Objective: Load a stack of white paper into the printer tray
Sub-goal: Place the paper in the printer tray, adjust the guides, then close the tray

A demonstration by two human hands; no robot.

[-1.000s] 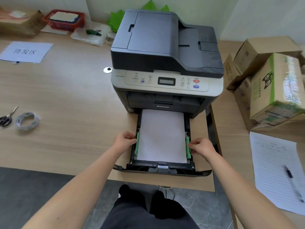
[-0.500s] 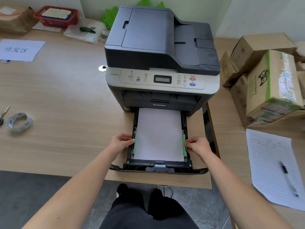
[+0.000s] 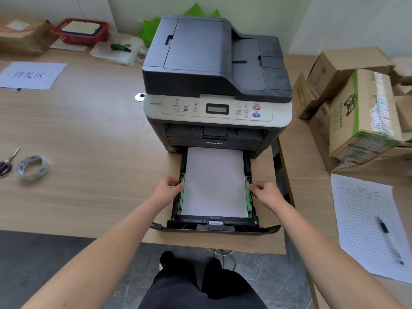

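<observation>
A dark grey printer (image 3: pixel 216 70) stands on the wooden desk. Its black paper tray (image 3: pixel 214 226) is pulled out toward me. A stack of white paper (image 3: pixel 215 181) lies flat inside the tray between two green side guides. My left hand (image 3: pixel 167 189) pinches the left green guide (image 3: pixel 181 197) at the tray's left wall. My right hand (image 3: pixel 265 194) pinches the right green guide (image 3: pixel 249 197) at the tray's right wall. Both hands touch the guides beside the paper's edges.
A tape roll (image 3: pixel 32 167) and scissors (image 3: pixel 7 162) lie at the left. A lined form with a pen (image 3: pixel 383 227) rests at the right. Cardboard boxes (image 3: pixel 356 110) stand right of the printer. A red basket (image 3: pixel 81 31) and a white sign sheet (image 3: pixel 33 74) sit behind left.
Both hands stay on the green side guides with little movement. The camera view has shifted slightly.
</observation>
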